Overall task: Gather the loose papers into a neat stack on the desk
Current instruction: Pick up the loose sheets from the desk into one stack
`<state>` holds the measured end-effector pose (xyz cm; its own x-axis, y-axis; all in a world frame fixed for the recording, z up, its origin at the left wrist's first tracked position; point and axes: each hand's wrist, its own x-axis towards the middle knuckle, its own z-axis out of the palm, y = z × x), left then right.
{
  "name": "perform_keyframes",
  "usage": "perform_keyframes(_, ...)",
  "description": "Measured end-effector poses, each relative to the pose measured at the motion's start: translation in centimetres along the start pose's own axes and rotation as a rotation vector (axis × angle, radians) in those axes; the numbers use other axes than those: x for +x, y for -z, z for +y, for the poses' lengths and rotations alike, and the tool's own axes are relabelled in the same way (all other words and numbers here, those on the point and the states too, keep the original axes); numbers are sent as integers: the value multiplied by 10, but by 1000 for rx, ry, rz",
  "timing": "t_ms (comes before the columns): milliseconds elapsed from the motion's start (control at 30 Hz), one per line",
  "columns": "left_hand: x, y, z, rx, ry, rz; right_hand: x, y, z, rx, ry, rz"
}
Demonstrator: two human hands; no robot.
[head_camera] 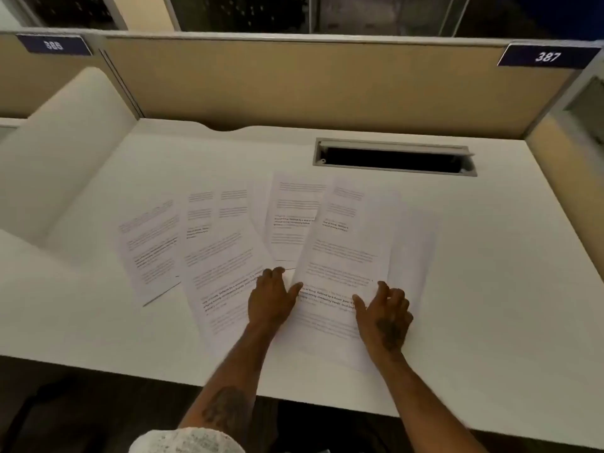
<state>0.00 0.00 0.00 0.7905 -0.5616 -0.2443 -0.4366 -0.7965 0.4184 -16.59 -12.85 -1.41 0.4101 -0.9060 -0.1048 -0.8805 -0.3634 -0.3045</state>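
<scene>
From the head camera I see the papers fanned out and overlapping across the middle of the white worktop. My left hand lies flat on them where two sheets meet, fingers close together, thumb out to the right. My right hand rests on the rightmost sheet, fingers loosely curled, pinching nothing. Behind the papers is an open cable slot; the divider carries a plate reading 387.
</scene>
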Motion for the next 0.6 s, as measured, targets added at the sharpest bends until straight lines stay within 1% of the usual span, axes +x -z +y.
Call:
perform_keyframes(67, -2, -4, 3, -53, 57, -41, -5, 2, 4, 1, -79, -48)
perform_keyframes(167, -5, -13, 5, -110, 110, -82, -10, 1, 9, 49, -106, -100)
perform_keyframes(300, -4, -12, 9, -249, 154, -92, -3, 5, -2, 363, -298, -168)
perform_keyframes(367, -6, -8, 9, -364, 130, -69, 2, 8, -5, 499, -366, -209)
perform_keyframes(433, -10, 2, 7, -464, 91, -16, 7, 14, -8, 619, -343, -220)
perform_keyframes(500, -16, 14, -2, -618, 94, 11, 13, 22, -13, 728, -277, -224)
perform_keyframes(600, -28, 39, -27, -1005, 190, -73, 24, 31, -30, 830, -142, -296)
